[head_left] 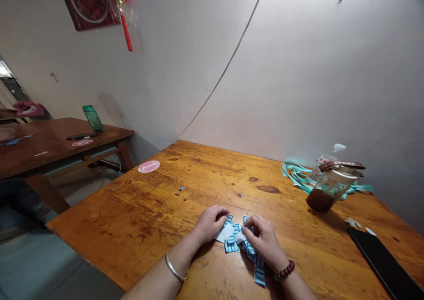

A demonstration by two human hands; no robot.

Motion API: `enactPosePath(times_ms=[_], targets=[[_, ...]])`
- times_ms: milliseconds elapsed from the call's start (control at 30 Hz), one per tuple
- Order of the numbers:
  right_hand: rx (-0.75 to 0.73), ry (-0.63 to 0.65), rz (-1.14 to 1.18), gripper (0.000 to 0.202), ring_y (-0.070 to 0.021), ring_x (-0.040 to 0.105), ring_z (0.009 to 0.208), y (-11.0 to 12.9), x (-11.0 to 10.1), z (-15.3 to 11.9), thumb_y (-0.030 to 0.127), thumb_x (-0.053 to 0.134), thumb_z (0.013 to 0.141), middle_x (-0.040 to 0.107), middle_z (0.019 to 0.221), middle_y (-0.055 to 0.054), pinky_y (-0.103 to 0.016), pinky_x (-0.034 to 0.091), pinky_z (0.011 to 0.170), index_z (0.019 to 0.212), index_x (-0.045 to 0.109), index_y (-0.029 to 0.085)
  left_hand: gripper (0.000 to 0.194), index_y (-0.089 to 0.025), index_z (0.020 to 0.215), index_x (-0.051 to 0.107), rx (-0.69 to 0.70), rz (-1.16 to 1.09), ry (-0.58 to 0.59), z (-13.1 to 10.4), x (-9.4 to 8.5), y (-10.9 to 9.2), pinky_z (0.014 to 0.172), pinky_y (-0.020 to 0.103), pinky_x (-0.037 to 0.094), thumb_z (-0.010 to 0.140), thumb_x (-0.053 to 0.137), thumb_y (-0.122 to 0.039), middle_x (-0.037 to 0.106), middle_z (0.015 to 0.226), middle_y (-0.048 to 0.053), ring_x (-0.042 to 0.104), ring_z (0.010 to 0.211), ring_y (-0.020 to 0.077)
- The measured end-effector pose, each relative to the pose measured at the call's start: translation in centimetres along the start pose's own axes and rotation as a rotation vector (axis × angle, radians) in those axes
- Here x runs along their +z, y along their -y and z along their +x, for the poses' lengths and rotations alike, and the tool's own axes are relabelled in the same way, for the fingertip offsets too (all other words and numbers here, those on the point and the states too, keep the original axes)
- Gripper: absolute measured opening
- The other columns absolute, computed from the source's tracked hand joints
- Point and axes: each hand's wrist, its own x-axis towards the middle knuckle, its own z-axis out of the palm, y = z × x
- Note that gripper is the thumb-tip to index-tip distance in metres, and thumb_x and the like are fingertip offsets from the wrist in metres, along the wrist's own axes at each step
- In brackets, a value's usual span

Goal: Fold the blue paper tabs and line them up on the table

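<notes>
Grey-white wall (232, 92) is rising behind a worn wooden table (215, 176). From afar, through the head camera, I am seeing a small heap of blue-and-white slips (232, 246) lying near the table's front edge, between and under two bare hands; their print is too small for me to read. Left hand (210, 224): fingers are curling loosely over the heap beside a blank white slip (228, 232); I cannot tell whether they are gripping. Right hand (263, 240): thumb and forefinger are nearly meeting at another white slip; a firm pinch I cannot confirm. Farther right, a jug (320, 200) of dark liquid is wearing a brown strap (344, 163) reading "SPORT". Behind it, a clear bottle (316, 175) is showing red, unreadable lettering. Far left, a pink round sticker (149, 166) is bearing what looks like "1".
</notes>
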Motion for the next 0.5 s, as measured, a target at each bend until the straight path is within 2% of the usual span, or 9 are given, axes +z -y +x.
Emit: enactPosePath(times_ms=[100,267,400,500], targets=[[-0.04,0.09,-0.057,0.019,-0.0197,0.051,0.085,0.4,-0.3,-0.3,0.032,0.052,0.072,0.058,0.086,-0.002,-0.033,0.034,0.08,0.089,0.058,0.024,0.028,-0.018,0.099,0.057,-0.005,-0.015,-0.031,0.4,-0.1,0.3,0.074,0.023,0.04,0.075,0.043,-0.019,0.061,0.09,0.003,0.054,0.082,0.013],[-0.046,0.118,-0.168,0.034,-0.0219,0.048,0.093,0.8,0.2,-0.8,0.036,0.053,0.071,0.056,0.096,-0.003,-0.039,0.028,0.086,0.105,0.054,0.03,0.019,-0.019,0.084,0.061,0.016,0.178,0.014,1.0,-0.9,0.4,0.076,0.027,0.039,0.075,0.047,-0.028,0.059,0.088,0.004,0.051,0.084,0.0163],[-0.04,0.085,-0.224,0.025,-0.0207,0.049,0.089,1.3,1.0,-0.8,0.034,0.054,0.072,0.056,0.089,-0.001,-0.039,0.027,0.086,0.096,0.057,0.03,0.019,-0.022,0.083,0.061,0.09,0.264,0.126,0.6,-0.9,-0.1,0.081,0.03,0.035,0.068,0.057,-0.032,0.055,0.101,0.002,0.046,0.093,0.0187],[-0.014,0.057,-0.165,0.008,-0.0178,0.05,0.083,1.5,1.3,-0.8,0.029,0.052,0.074,0.057,0.08,0.001,-0.035,0.03,0.082,0.078,0.058,0.026,0.01,-0.022,0.076,0.059,0.072,0.253,0.145,0.3,-0.3,-0.5,0.08,0.029,0.034,0.067,0.056,-0.026,0.056,0.095,0.0,0.046,0.09,0.0174]])
